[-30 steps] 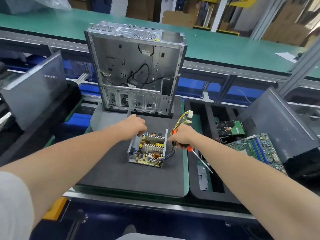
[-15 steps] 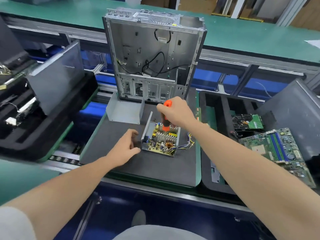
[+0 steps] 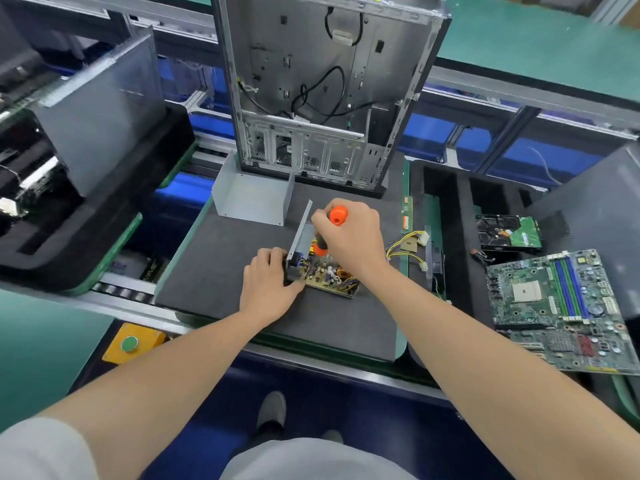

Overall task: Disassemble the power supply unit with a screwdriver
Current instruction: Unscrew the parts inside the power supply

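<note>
Both hands are on the job. The right hand is wrapped tight round the orange-and-black plastic-handled screwdriver, its orange cap poking out above the fist. The tool stands nearly upright over the open power supply unit, a grey metal tray carrying a yellowish circuit board crowded with components. The tip is hidden behind the hand.

The left hand grips the unit's near-left corner, fingers curled against the upright side wall and thumb laid along the near edge.

The unit sits on the dark grey foam mat, right of its middle. A yellow-and-black wire bundle lies at the mat's right edge. On the far-left part of the mat stands 1 bent grey sheet-metal cover, and the stripped silver computer case stands upright at the back.

Off to the right lie a green motherboard and, beyond it, a black hard drive with a green board.
</note>
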Tool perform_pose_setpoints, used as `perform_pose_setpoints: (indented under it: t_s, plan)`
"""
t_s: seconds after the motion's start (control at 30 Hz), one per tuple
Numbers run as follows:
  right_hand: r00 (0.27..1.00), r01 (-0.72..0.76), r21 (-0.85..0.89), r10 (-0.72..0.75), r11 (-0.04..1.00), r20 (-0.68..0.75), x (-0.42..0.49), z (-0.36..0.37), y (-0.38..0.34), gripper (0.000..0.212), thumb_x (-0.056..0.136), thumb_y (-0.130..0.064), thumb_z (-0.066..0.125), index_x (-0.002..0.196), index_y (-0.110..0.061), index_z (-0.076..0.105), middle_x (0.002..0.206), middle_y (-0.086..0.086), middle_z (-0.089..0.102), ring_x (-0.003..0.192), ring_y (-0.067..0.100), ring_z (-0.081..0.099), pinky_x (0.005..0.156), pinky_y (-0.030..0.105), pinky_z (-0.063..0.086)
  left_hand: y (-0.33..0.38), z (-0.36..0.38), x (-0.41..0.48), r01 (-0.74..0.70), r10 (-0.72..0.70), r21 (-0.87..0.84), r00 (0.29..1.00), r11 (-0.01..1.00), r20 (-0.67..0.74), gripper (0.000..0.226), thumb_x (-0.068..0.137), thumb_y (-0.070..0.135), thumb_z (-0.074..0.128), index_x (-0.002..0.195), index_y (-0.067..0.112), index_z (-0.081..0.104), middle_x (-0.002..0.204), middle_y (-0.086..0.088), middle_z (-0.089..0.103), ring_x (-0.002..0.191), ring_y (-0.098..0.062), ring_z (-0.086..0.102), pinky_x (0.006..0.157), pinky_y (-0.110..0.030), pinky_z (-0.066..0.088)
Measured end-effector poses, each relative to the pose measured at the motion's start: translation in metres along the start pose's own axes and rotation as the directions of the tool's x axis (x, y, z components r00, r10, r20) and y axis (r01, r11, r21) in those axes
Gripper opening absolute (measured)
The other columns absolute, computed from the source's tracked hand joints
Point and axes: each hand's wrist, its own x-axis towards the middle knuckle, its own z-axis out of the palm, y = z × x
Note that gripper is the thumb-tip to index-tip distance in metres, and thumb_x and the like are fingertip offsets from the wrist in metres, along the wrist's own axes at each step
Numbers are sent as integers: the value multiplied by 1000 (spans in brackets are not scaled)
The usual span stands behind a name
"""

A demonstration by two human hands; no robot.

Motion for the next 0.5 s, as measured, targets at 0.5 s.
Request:
perform_pose_setpoints:
  t_s: [0.5]
  plan:
    - [1000, -3, 5, 3, 1000, -12, -3, 0, 1, 33, 91, -29, 63, 65, -10, 64, 58, 7, 63, 62, 25, 59, 71, 39, 54, 3, 4, 3, 89, -89, -30, 996, 996, 0, 49, 81, 39, 78, 113, 27, 42, 110, 7, 38, 97, -14, 35, 86, -34, 29]
